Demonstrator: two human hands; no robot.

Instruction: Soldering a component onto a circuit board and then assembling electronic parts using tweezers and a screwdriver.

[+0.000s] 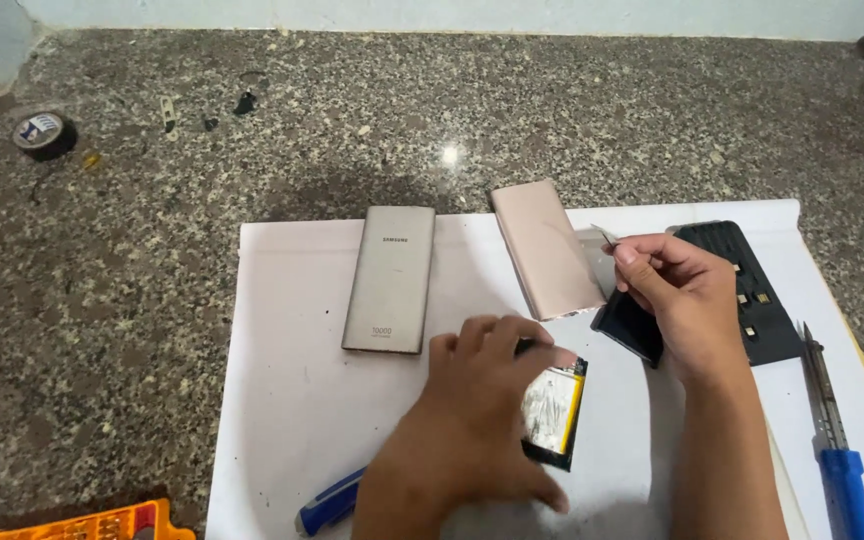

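Under the left hand point(477, 415), which lies palm-down with fingers spread and pressing, sits a flat rectangular battery pack with a white label and black-and-yellow edging point(555, 410). Only its right part shows past the fingertips. Its long axis runs away from the person, tilted slightly right. The hand pins it to the large white paper sheet point(292, 390) rather than closing around it.

Up and to the right of that hold, the right hand point(677, 290) is raised, thumb and forefinger pinched together on a small thin pale strip point(604, 236), whose pointed end sticks out to the upper left. What the strip is made of cannot be told. The right hand is apart from the battery; the left is the one on it.

Just below the pinch lies a dark glossy rectangular slab point(632, 325), partly hidden by the right hand. Left of the pinch rests a pink-beige rectangular casing point(544, 250), and further left a grey-gold rectangular power bank point(390, 280). Right of the pinch is a black ridged tray with small parts point(757, 300), then a blue-handled screwdriver point(837, 430). Near the left wrist lies a blue-and-white pen-shaped tool point(330, 500). All rests on a speckled granite counter point(102, 300).
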